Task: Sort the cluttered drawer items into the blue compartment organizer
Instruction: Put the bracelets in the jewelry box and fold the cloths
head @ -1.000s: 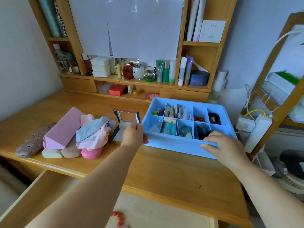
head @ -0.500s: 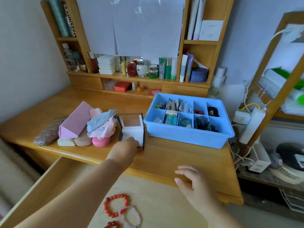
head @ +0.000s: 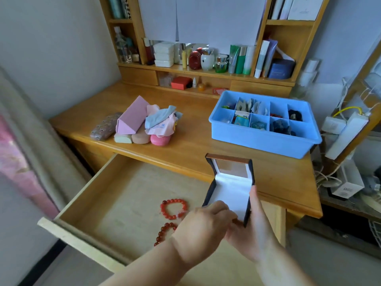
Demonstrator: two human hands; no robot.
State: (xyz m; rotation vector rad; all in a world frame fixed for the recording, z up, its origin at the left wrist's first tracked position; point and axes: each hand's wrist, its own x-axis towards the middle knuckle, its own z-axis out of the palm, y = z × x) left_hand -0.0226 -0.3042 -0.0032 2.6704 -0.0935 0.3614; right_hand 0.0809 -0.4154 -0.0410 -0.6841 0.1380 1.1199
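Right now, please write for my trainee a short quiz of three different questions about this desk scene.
1. True or false: the jewelry box is open.
2. Where do the red bead bracelets lie? A) in the blue organizer B) in the open drawer C) on the shelf
3. Fill in: both the left hand and the right hand hold the ____.

Key: 1 true; 2 B; 3 jewelry box.
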